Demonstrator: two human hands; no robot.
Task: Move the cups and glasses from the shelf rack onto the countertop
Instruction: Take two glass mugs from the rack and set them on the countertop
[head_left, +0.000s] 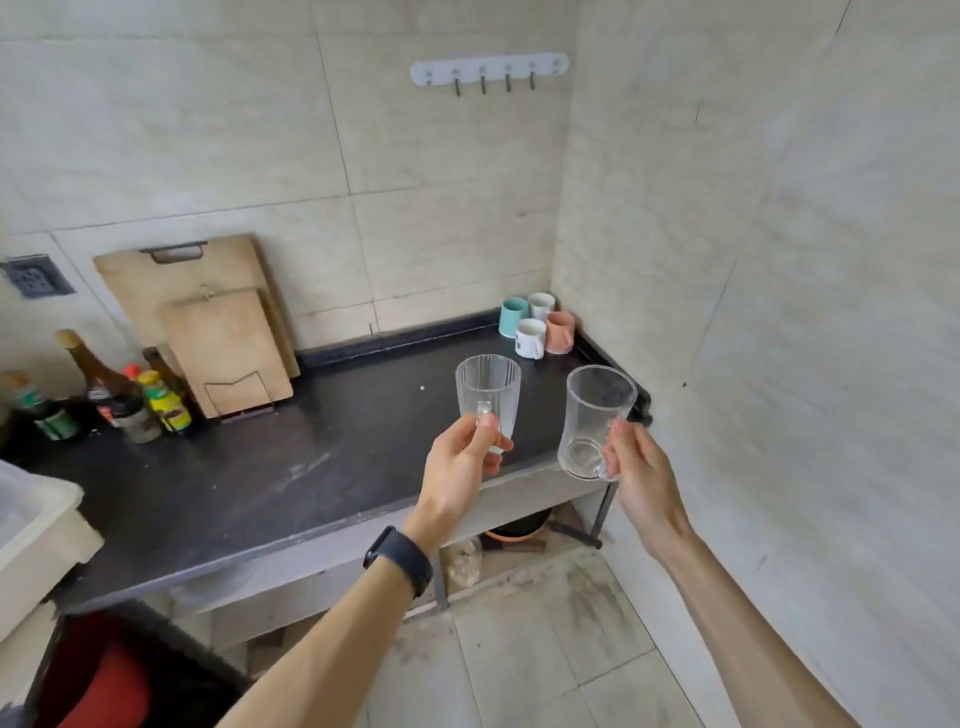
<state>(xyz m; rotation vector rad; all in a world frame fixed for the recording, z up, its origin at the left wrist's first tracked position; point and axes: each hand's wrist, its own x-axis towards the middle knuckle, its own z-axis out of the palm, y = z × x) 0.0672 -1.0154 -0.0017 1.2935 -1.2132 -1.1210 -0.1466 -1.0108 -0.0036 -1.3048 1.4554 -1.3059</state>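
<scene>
Left hand (457, 457) pinched the ribbed glass (488, 397) low near its base; right hand (636, 467) gripped the plain glass mug (597, 421) by its handle. Both hung above the tabletop (260, 467), short of the four cups (537, 325) in the corner. Likely light, rigid, slick, breakable. Handle grip looked safer.

Ribbed glass mug (488, 395) and smooth glass mug (595, 418): clear, glossy. Counter (249, 467): dark, matt, scuffed. Cutting boards (228, 348): bare wood. Wall tiles (208, 130): pale, faint sheen.
</scene>
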